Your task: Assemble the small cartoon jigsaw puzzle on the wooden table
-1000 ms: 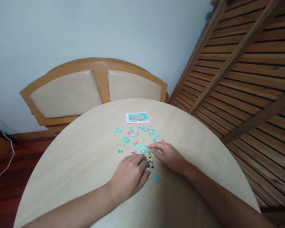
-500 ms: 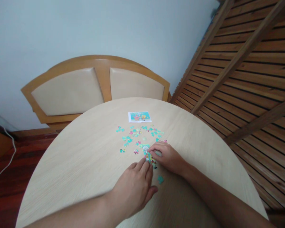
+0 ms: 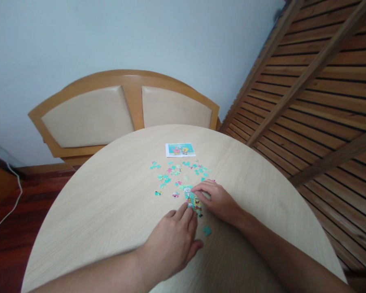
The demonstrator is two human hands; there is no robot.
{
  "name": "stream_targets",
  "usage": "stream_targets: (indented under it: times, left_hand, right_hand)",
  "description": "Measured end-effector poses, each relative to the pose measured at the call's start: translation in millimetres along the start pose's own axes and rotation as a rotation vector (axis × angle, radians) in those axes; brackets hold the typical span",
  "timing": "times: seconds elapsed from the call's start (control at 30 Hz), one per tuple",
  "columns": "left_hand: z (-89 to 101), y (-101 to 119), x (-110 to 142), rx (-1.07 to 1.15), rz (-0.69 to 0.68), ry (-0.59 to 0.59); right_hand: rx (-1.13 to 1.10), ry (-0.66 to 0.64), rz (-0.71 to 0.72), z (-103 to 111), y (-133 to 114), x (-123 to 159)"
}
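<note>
A partly joined jigsaw puzzle [image 3: 188, 194], showing a pale teal cartoon figure beside a yellow one, lies on the table between my hands. My left hand [image 3: 175, 232] is palm down with fingers stretched out, their tips resting at the puzzle's lower left edge. From the right, my right hand [image 3: 215, 197] has its thumb and index finger brought together at the puzzle's upper right edge, pinching there. Its fingertips cover whatever piece is under them. A loose teal puzzle piece [image 3: 206, 230] lies nearer me, below the joined part.
Several loose puzzle pieces [image 3: 164, 178] are scattered beyond my hands. Behind them lies a picture card [image 3: 180, 150] with cartoon figures. The round wooden table [image 3: 94, 211] meets a padded bench back [image 3: 91, 116] at the far side. Wooden slats [image 3: 317, 106] rise on the right.
My right hand has shifted slightly, showing more of the yellow figure on the puzzle. My left hand stays at the puzzle's lower edge. The view has moved a little.
</note>
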State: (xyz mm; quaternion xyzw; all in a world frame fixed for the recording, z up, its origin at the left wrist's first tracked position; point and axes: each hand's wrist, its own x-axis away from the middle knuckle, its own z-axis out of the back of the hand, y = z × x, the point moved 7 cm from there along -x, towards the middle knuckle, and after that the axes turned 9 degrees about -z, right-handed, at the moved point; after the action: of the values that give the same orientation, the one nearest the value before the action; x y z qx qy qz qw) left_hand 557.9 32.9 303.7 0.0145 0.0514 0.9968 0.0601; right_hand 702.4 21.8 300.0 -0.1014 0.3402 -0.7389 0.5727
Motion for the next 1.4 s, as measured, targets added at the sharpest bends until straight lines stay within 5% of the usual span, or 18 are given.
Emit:
stream_targets:
  times: [0.37, 0.83, 1.13, 1.4]
  left_hand:
    - [-0.3, -1.8, 1.4, -0.005, -0.001, 0.024]
    - [6.2, -5.6, 2.7, 0.045, -0.049, 0.046]
    - [5.7, -9.4, 6.3, 0.015, -0.145, 0.096]
    - [7.9, -10.8, 9.1, 0.037, -0.147, 0.079]
  right_hand:
    - [0.171, -0.051, 0.182, 12.5, -13.3, 15.8]
    - [0.298, -0.156, 0.196, 5.9, -19.4, 21.3]
    - [0.214, -0.110, -0.089, 60.1, 39.9, 16.7]
    - [0.165, -0.180, -0.111, 54.3, 46.1, 19.7]
